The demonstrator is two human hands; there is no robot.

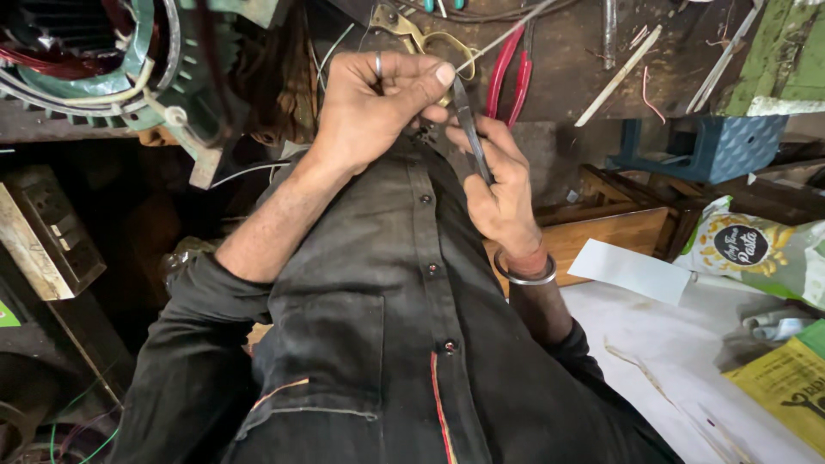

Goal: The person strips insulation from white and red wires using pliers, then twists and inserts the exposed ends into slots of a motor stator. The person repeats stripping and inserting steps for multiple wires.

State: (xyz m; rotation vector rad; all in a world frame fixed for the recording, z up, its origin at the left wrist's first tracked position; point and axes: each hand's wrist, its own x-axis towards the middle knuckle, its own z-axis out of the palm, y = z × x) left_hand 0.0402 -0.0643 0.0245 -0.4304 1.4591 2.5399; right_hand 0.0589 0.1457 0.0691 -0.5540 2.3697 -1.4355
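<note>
At centre frame, above a dark buttoned shirt (404, 292), both hands meet. Left hand (374, 107), with a ring on one finger, is curled nearly closed; its thumb and forefinger pinch a thin, pale, straight strip (507, 34) that runs up and to the right from the fingertips toward the top edge. Right hand (507, 193), wearing a metal bangle (526, 273) at the wrist, is closed around a slim dark tool (471, 129), narrow and tapering, whose upper end meets the left thumb tip. Whether the tool's tip touches the strip cannot be told, since the fingers cover the meeting point. Just behind the hands lie scissors with brass-coloured handles (430, 41), partly hidden by the left hand, and red-handled pliers (509, 76) on the dark workbench (576, 77). Upper left, a green motor stator (112, 69) with copper windings is cut off by the frame and blurred. At right sit a blue box (713, 146), a wooden crate (601, 232), a white sheet (632, 271), and printed packets (756, 249), one cropped at the edge.
</note>
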